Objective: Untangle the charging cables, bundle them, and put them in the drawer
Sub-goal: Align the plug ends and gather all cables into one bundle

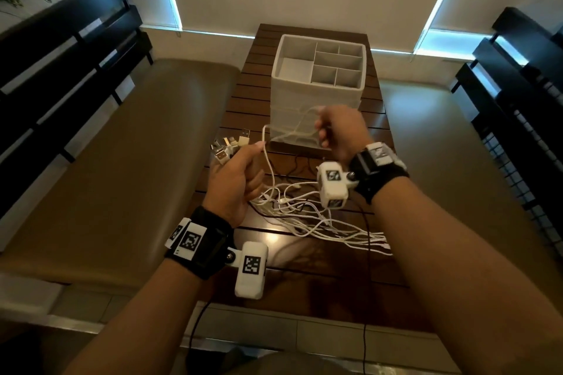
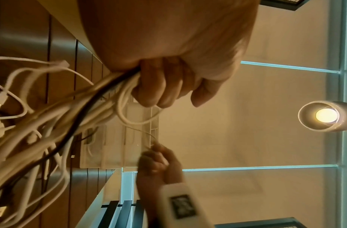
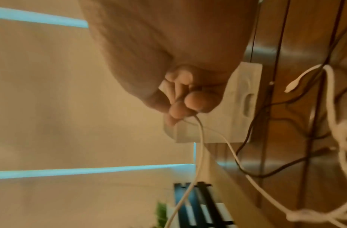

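Head view: the left hand (image 1: pixel 236 179) is raised above the slatted wooden table (image 1: pixel 304 268), fingers curled around a bunch of white charging cables (image 1: pixel 304 213), whose USB plugs (image 1: pixel 230 144) fan out beyond the fist while the loose lengths trail in a tangle across the tabletop. The right hand (image 1: pixel 339 131) is clenched on a single white strand (image 1: pixel 266 143) drawn up from that bunch, held in front of the white drawer organizer (image 1: pixel 316 82), which stands at the far end of the table. Left wrist view: the fingers (image 2: pixel 155 86) wrap the bundle, white cords with one dark cord among them. Right wrist view: fingertips (image 3: pixel 196 100) pinch the strand, which hangs down; the image is blurred.
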Motion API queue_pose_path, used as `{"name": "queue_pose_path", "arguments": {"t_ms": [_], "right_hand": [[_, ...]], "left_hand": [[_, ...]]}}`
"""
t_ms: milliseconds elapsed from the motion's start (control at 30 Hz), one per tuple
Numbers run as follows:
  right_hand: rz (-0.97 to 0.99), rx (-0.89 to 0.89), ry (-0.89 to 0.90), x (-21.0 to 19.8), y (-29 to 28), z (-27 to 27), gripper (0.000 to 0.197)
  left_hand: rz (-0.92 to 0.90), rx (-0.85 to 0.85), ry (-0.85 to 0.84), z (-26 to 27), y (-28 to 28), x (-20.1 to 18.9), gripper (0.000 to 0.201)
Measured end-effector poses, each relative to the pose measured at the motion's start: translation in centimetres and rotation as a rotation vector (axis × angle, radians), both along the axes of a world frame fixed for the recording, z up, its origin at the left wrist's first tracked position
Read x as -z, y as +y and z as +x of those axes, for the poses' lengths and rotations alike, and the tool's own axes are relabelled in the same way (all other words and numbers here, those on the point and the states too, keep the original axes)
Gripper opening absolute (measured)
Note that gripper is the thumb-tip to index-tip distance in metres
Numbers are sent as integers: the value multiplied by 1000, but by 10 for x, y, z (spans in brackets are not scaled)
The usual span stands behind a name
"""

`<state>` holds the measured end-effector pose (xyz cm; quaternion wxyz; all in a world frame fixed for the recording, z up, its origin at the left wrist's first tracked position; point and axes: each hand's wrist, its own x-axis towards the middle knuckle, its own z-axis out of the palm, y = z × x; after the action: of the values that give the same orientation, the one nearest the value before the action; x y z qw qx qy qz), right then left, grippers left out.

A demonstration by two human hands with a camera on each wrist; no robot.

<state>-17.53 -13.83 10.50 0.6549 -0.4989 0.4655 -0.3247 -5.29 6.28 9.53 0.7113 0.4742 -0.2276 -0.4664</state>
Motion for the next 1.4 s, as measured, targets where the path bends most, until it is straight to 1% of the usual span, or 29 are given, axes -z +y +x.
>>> {"name": "queue_pose_path", "arguments": {"t_ms": [33,67,133,167,233,267,333,367,400,467,500,533,600,633,667,733,767,800,900,933,967,1000,1033,1067,1167,1233,1300,1333,1400], "right_hand": [[10,44,-48,-10,-2,-5,10],[-15,49,-25,-17,-3,-11,9],[-135,7,123,-26,1,-22,11],[-198,18,132,-29,3,-27,12],[-264,57,7,-37,9,-34,15],[-281,13,-24,-40,12,-36,18],[-314,-155,62,-42,22,-36,16],[-330,-182,94,-41,26,-36,13],[-354,-144,75,-42,28,-38,10],[-418,36,-101,-48,31,-43,8],[-437,80,-167,-51,31,-45,10],[-443,59,-167,-51,32,-45,13],[-419,-87,-21,-44,38,-42,18],[-421,-121,26,-41,41,-42,20],[-457,-100,9,-41,43,-42,21],[-579,16,-173,-53,48,-43,20],[-619,32,-233,-59,49,-43,19],[-641,10,-234,-62,49,-41,17],[-632,-104,-107,-61,53,-39,18],[-648,-90,-148,-63,54,-41,17],[-662,-66,-233,-67,54,-43,14],[-645,-61,-311,-72,55,-44,11],[-594,-82,-336,-74,55,-44,9],[-524,-117,-305,-71,56,-42,11],[-331,-234,-51,-42,60,-39,14],[-298,-275,46,-23,61,-36,12],[-293,-285,97,-9,61,-37,8],[-292,-277,127,-4,61,-38,9],[-296,-255,186,3,62,-40,18]], "left_hand": [[17,-17,5,0,0,1,54],[33,-27,8,0,-1,2,56],[48,-35,20,2,-2,4,55],[49,-39,24,3,-3,6,53],[50,-47,24,4,-6,8,51],[49,-49,21,3,-7,8,51],[49,-50,6,1,-9,7,50],[49,-44,-3,-1,-10,7,50],[51,-42,-7,-1,-11,6,49],[53,-52,-12,-2,-14,5,49],[55,-57,-17,-3,-14,5,49],[56,-60,-23,-3,-14,4,48],[58,-66,-39,-7,-13,3,46],[60,-69,-41,-8,-13,3,45],[63,-72,-38,-8,-14,3,45],[62,-79,-22,-6,-15,3,46],[62,-83,-19,-5,-14,3,46],[66,-87,-25,-5,-13,4,46],[71,-97,-33,-7,-12,4,47],[77,-99,-31,-7,-13,4,46],[77,-100,-32,-8,-13,2,46],[73,-98,-42,-8,-13,2,46],[71,-92,-54,-10,-12,2,47],[68,-86,-72,-11,-12,2,49],[66,-106,-81,-18,-16,-2,52],[94,-150,-89,-20,-16,-5,48],[127,-171,-135,-21,-14,-6,42],[129,-183,-170,-21,-14,-6,37],[98,-211,-254,-21,-13,-5,29]]}}
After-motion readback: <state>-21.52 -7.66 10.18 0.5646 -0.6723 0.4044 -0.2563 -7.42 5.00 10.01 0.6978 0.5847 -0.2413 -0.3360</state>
